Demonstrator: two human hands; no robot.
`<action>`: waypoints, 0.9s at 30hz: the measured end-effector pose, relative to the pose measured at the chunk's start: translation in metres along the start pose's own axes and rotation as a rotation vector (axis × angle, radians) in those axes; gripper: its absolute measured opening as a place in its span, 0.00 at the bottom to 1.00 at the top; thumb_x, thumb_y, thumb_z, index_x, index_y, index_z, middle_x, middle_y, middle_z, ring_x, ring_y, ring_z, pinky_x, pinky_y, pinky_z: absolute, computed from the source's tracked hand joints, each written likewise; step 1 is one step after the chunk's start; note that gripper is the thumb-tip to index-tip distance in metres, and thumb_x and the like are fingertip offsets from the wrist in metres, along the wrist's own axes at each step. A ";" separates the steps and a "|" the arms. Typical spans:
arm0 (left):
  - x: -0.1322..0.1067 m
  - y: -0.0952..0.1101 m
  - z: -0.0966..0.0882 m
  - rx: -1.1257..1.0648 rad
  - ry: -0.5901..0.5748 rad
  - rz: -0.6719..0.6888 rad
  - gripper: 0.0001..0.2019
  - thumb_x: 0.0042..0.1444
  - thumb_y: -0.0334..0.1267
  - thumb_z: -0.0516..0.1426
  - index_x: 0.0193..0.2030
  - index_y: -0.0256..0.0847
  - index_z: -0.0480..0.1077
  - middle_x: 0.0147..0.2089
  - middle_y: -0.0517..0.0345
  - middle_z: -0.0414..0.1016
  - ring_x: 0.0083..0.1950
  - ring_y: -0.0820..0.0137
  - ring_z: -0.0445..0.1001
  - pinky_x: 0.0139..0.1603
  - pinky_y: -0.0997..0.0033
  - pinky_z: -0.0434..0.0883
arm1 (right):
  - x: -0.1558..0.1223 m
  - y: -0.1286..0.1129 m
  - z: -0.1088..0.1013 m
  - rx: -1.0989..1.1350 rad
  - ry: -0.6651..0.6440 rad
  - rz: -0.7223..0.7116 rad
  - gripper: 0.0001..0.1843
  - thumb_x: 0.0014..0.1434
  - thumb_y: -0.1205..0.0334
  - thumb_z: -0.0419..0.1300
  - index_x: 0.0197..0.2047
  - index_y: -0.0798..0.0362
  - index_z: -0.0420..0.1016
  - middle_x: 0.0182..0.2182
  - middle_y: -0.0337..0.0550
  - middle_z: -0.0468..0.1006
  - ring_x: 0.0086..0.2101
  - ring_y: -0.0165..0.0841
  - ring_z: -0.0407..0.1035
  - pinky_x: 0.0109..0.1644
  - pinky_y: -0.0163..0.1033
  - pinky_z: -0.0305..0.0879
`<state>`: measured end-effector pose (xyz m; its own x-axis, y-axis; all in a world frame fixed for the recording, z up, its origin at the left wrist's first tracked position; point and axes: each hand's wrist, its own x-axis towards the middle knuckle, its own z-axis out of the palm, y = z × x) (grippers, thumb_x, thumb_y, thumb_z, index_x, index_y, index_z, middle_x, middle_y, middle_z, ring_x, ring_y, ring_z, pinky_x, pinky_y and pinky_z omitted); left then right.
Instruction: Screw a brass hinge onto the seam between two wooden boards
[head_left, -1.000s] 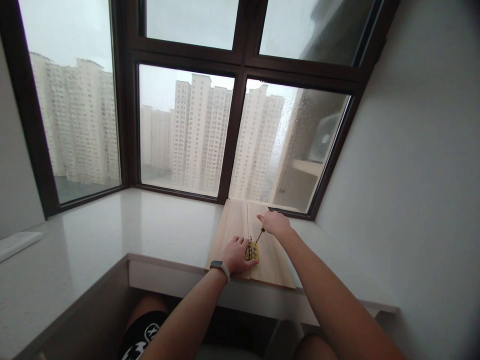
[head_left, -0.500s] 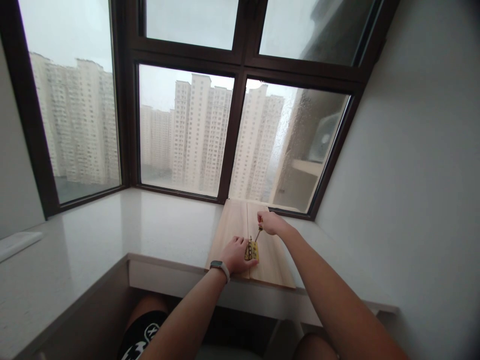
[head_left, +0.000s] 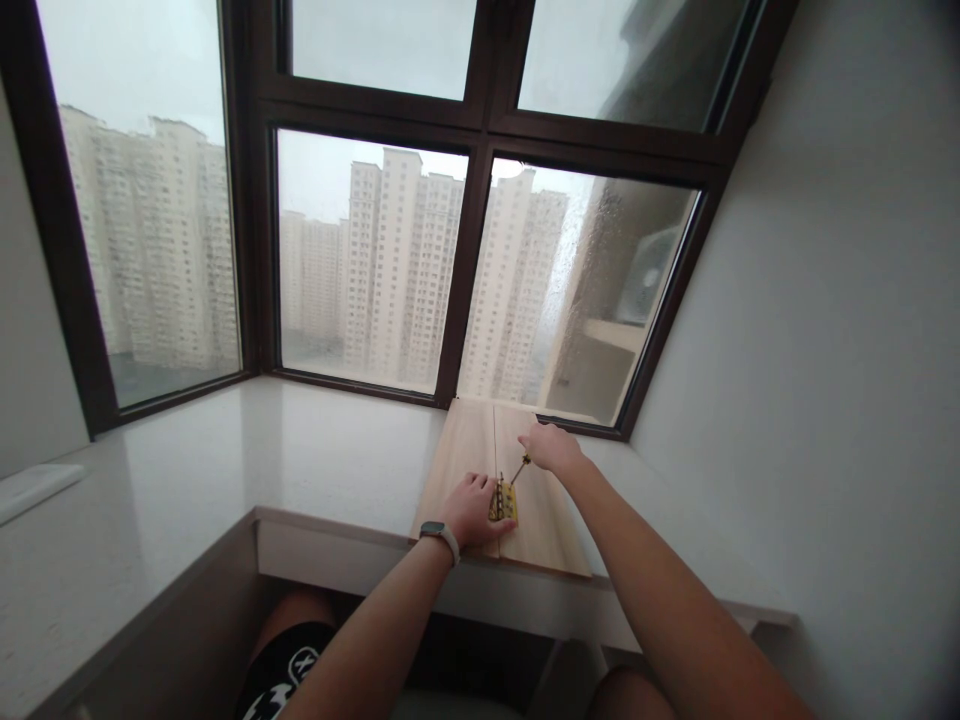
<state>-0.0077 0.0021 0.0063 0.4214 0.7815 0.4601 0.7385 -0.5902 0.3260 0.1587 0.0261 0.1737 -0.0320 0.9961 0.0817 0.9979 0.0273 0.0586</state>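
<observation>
Two light wooden boards [head_left: 466, 450] lie side by side on the white sill, butted along one seam. A small brass hinge [head_left: 505, 501] sits across that seam near the front. My left hand [head_left: 471, 511], with a watch on the wrist, rests closed on the left board and presses on the hinge. My right hand [head_left: 551, 446] is closed round the handle of a screwdriver [head_left: 520, 467], whose tip slants down onto the hinge.
A wide white stone sill [head_left: 225, 460] runs along the dark-framed bay window [head_left: 465, 260]. A white wall [head_left: 840, 350] rises close on the right. My knees show below the sill's front edge [head_left: 360, 560].
My right hand twisted the screwdriver handle, shifting slightly left and back again. The left hand and the hinge have stayed put.
</observation>
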 end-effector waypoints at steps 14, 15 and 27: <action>0.000 -0.002 0.001 -0.003 0.013 0.002 0.36 0.52 0.64 0.59 0.62 0.45 0.64 0.59 0.46 0.70 0.61 0.49 0.64 0.63 0.52 0.61 | 0.008 -0.003 0.001 0.039 -0.030 -0.155 0.08 0.64 0.58 0.61 0.45 0.48 0.77 0.45 0.45 0.82 0.45 0.37 0.75 0.45 0.36 0.64; 0.000 -0.002 0.002 -0.004 0.019 0.002 0.37 0.52 0.65 0.59 0.62 0.45 0.64 0.58 0.46 0.70 0.61 0.49 0.64 0.63 0.52 0.62 | 0.008 -0.003 0.002 0.040 -0.020 -0.143 0.09 0.64 0.56 0.61 0.46 0.49 0.77 0.46 0.47 0.82 0.46 0.38 0.75 0.46 0.36 0.65; 0.000 -0.001 0.002 0.003 0.024 0.011 0.36 0.52 0.65 0.59 0.61 0.44 0.64 0.58 0.46 0.70 0.61 0.51 0.64 0.63 0.53 0.61 | 0.002 -0.001 0.002 -0.010 0.045 0.038 0.29 0.68 0.42 0.50 0.54 0.58 0.77 0.52 0.65 0.77 0.52 0.48 0.74 0.52 0.46 0.67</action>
<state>-0.0077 0.0026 0.0045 0.4166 0.7698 0.4835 0.7356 -0.5980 0.3183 0.1574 0.0278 0.1720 0.0036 0.9917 0.1285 0.9978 -0.0120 0.0647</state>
